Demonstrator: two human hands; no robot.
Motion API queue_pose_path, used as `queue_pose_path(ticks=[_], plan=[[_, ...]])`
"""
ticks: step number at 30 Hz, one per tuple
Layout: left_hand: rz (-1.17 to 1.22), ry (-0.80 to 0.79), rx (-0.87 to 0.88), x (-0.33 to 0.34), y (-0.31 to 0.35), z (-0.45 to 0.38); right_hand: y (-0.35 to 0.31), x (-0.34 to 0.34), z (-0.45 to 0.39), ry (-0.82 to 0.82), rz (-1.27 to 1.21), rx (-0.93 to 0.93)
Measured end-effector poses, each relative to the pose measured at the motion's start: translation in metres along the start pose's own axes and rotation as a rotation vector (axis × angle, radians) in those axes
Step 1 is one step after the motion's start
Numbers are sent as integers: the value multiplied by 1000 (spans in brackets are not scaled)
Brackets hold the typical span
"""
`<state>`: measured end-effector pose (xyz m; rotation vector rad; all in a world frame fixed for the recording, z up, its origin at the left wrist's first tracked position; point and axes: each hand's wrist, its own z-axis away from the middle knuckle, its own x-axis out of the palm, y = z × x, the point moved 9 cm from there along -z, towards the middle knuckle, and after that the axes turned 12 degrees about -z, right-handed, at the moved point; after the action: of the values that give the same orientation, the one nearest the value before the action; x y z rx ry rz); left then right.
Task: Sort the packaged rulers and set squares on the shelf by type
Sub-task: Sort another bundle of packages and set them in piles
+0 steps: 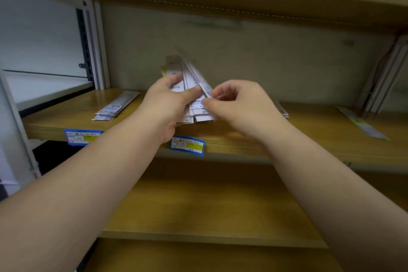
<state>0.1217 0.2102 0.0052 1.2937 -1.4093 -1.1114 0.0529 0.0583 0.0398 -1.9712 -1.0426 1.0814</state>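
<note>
- My left hand (167,104) grips a fanned bundle of packaged rulers (187,86), fingers wrapped behind it and thumb pressed across the front; the bundle stands tilted above the middle of the wooden shelf (309,130).
- My right hand (238,104) pinches the right edge of one ruler in that bundle between thumb and forefinger, the other fingers curled in.
- The upper ends of the held rulers are blurred; I cannot count them.
- A small stack of packaged rulers (117,106) lies flat on the shelf to the left, well apart from my hands, its long side running toward the back panel.
- A single packaged ruler with a yellow label (362,123) lies flat near the right end of the shelf, angled toward the corner.
- The edge of another package (283,110) shows just behind my right wrist; I cannot tell its type.
- Two blue-and-yellow price tags are fixed to the shelf's front edge: the left tag (82,137) below the small stack, the middle tag (187,146) below my left wrist.
- A lower wooden shelf (209,205) sits beneath my forearms.
</note>
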Motion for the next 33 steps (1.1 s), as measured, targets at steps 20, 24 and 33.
queue_pose_path(ticks=[20,24,33], plan=[[-32,-120,-84,7,-1,8,47,12,-23,-144,-527,491],[-53,-106,-94,-5,-2,11,51,36,-19,-265,-712,642],[-218,124,-47,-127,18,11,40,103,-56,-226,-696,644]])
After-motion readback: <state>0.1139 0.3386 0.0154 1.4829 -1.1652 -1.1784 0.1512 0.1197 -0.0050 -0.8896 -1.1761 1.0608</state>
